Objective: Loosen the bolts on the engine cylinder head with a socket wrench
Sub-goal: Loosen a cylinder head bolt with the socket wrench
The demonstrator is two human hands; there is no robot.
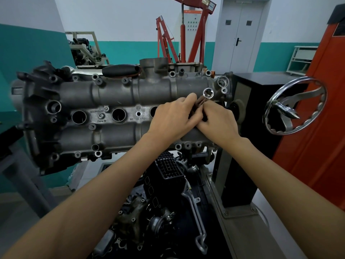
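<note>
- Both hands grip the socket wrench (200, 102): left hand (172, 118) and right hand (217, 122) curl round its dark handle.
- Its shiny round socket end juts up-right beyond the fingertips.
- Grey, rough-cast cylinder head (115, 109) lies beneath.

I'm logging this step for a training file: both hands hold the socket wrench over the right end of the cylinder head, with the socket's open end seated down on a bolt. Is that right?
Not quite. In the head view the left hand and right hand do hold the socket wrench over the right end of the cylinder head, but the socket's open end faces up toward the camera, seated on no bolt.
</note>
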